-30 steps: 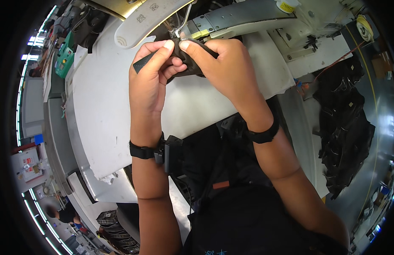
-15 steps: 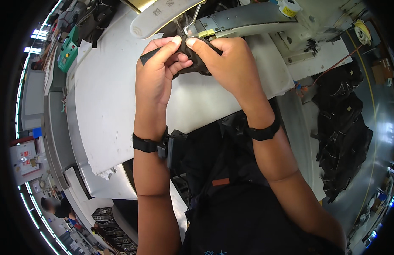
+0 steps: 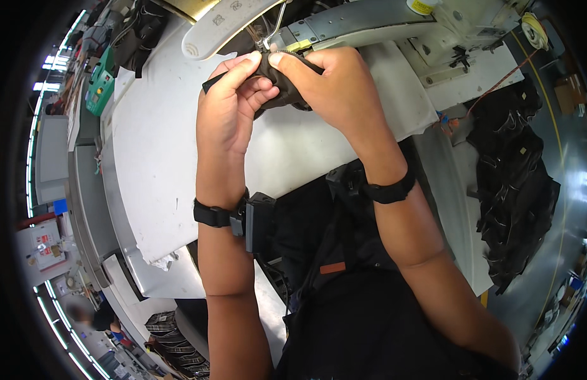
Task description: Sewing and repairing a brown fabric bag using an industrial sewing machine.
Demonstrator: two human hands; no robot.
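Both hands pinch one dark fabric piece with a zipper along its edge, just in front of a sewing machine's needle area. My left hand is closed on its left side, thumb and forefinger pressed together, other fingers curled. A dark strip of the piece sticks out past the left fingers. My right hand grips the right side, its thumb on top near the zipper teeth. The thumbs are close together, a small gap between them. The fabric's underside and some right fingers are hidden.
The machine's arm spans the top, with a pale rounded cover at left. A white worktable lies beneath. Dark fabric pieces are heaped at right; a green box stands far left. A person is at lower left.
The view has shifted slightly, so the scene sits a little differently. Both hands keep their pinch on the fabric, with hardly any movement relative to the machine.
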